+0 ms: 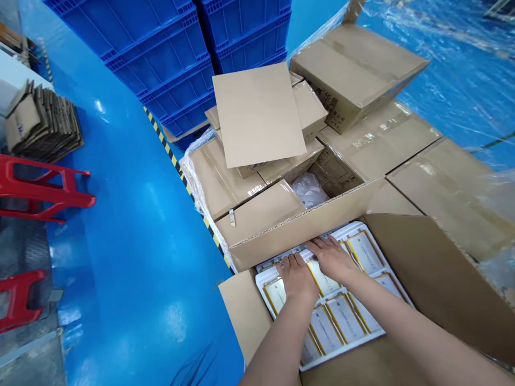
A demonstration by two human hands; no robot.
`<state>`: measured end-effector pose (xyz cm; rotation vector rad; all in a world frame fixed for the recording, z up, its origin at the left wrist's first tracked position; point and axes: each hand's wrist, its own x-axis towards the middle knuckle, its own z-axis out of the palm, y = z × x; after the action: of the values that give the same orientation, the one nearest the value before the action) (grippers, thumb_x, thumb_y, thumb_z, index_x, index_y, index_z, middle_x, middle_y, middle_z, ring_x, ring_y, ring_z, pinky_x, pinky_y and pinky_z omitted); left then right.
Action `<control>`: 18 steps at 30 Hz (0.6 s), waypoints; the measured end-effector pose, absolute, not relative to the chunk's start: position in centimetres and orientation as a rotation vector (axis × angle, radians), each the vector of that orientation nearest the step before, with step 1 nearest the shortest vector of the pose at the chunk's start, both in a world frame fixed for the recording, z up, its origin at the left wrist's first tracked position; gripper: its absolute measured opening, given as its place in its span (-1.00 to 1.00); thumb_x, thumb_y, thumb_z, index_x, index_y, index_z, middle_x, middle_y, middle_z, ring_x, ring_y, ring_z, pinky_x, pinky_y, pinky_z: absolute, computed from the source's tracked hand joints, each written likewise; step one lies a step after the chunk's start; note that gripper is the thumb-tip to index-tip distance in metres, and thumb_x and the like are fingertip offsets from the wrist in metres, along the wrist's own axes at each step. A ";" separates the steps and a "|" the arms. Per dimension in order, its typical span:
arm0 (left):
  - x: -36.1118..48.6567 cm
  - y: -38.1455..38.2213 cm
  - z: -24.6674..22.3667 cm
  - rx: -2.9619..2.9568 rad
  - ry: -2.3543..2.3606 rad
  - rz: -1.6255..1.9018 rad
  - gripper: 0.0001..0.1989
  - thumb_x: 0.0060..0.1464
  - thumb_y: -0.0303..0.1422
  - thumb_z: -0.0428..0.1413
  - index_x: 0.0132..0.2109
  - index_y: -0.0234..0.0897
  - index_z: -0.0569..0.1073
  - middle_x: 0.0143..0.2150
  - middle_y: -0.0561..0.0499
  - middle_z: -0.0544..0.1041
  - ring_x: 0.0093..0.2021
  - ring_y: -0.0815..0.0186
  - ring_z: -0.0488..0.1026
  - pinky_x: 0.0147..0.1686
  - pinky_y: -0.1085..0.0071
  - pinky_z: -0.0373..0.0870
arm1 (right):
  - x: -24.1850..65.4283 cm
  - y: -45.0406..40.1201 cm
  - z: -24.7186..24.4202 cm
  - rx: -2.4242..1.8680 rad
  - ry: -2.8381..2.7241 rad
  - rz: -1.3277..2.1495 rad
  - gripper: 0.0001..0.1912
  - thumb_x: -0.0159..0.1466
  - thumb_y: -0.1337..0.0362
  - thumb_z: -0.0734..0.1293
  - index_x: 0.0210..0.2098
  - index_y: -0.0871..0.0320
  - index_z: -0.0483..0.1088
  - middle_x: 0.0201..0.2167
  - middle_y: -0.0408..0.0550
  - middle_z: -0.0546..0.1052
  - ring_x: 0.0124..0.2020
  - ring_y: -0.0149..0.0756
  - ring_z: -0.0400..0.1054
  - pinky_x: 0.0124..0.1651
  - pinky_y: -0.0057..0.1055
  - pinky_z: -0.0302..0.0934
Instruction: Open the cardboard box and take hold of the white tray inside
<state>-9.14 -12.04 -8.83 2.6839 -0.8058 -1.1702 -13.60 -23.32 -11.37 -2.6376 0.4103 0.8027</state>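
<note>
A white plastic tray (341, 351) lies inside an open cardboard box (426, 268). Flat silver pouch cells (364, 252) with yellow edges sit in its compartments. My left hand (298, 281) and my right hand (333, 261) are side by side at the tray's far edge. Both have their fingers bent over that rim, and the fingertips are partly hidden. Beyond the rim, a strip of similar cells shows, close against the box's raised far flap (306, 222). My forearms cover part of the cells.
Behind stands another open box with a white plastic bag (309, 188) inside. A loose cardboard sheet (259, 115) and a small blade-like piece (232, 217) lie on closed boxes. Blue crates (161, 59) are stacked beyond. Red stools (44, 187) and flattened cartons (44, 120) are at left.
</note>
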 end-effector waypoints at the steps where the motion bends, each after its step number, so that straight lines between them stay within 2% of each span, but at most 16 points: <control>1: -9.3 -12.0 -8.4 2.683 -0.804 -1.165 -0.48 -0.22 -0.47 0.00 -0.01 -0.47 0.26 -0.07 -0.25 0.37 -0.07 0.07 0.23 -0.07 0.06 0.08 | -13.6 -23.6 -11.2 -2.649 0.409 0.826 -0.43 0.03 0.58 0.10 0.03 0.18 0.24 -0.07 0.06 0.39 0.00 -0.18 0.19 0.11 -0.17 -0.17; 5: -10.0 -11.9 -6.6 2.665 -0.805 -1.182 -0.45 -0.26 -0.48 0.02 0.00 -0.46 0.25 -0.05 -0.26 0.35 -0.04 0.06 0.20 -0.08 0.06 0.07 | -13.4 -24.9 -10.3 -2.619 0.280 0.935 -0.48 -0.01 0.53 0.15 -0.04 0.19 0.30 -0.16 0.06 0.43 -0.08 -0.19 0.25 0.12 -0.14 -0.21; 8: -10.4 -11.7 -5.7 2.655 -0.803 -1.164 -0.53 -0.20 -0.48 0.00 -0.04 -0.42 0.28 -0.06 -0.23 0.36 -0.06 0.08 0.22 -0.09 0.07 0.08 | -13.0 -26.0 -9.7 -2.554 0.205 1.044 -0.51 -0.03 0.46 0.19 -0.07 0.15 0.32 -0.17 0.05 0.44 -0.09 -0.14 0.26 0.08 -0.12 -0.15; 10: -10.2 -11.6 -5.5 2.638 -0.794 -1.159 -0.60 -0.13 -0.42 0.00 -0.06 -0.37 0.30 -0.07 -0.21 0.37 -0.07 0.08 0.22 -0.10 0.07 0.09 | -12.8 -26.5 -9.3 -2.510 0.176 1.107 -0.51 -0.05 0.45 0.20 -0.09 0.13 0.33 -0.19 0.04 0.45 -0.10 -0.13 0.27 0.02 -0.16 -0.06; 12: -9.5 -11.6 -5.8 2.614 -0.764 -1.185 -0.58 -0.07 -0.27 0.00 -0.03 -0.33 0.28 -0.08 -0.19 0.39 -0.06 0.06 0.23 -0.09 0.06 0.10 | -12.6 -26.7 -9.1 -2.495 0.153 1.136 -0.55 -0.05 0.43 0.20 -0.14 0.12 0.36 -0.21 0.04 0.46 -0.12 -0.12 0.28 -0.05 -0.20 0.00; 15: -7.5 -11.5 -7.3 2.566 -0.738 -1.319 -0.48 0.03 -0.06 -0.15 0.06 -0.25 0.23 -0.05 -0.13 0.41 -0.02 0.08 0.24 -0.06 0.11 0.12 | -12.3 -26.3 -8.9 -2.535 0.171 1.139 -0.63 -0.01 0.40 0.19 -0.19 0.13 0.38 -0.24 0.06 0.46 -0.14 -0.09 0.28 -0.09 -0.21 0.02; 18: -5.6 -11.4 -9.6 2.516 -0.784 -1.462 -0.49 0.12 -0.10 -0.36 0.03 -0.19 0.28 0.01 -0.05 0.40 0.02 0.19 0.26 -0.03 0.23 0.15 | -12.0 -25.6 -9.3 -2.574 0.245 1.138 -0.63 0.01 0.40 0.19 -0.17 0.17 0.36 -0.24 0.08 0.46 -0.14 -0.08 0.27 -0.08 -0.19 -0.01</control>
<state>-5.58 -11.39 -9.65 2.5162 -0.7839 -1.4616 -11.99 -25.64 -9.26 -2.5738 0.2449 1.1381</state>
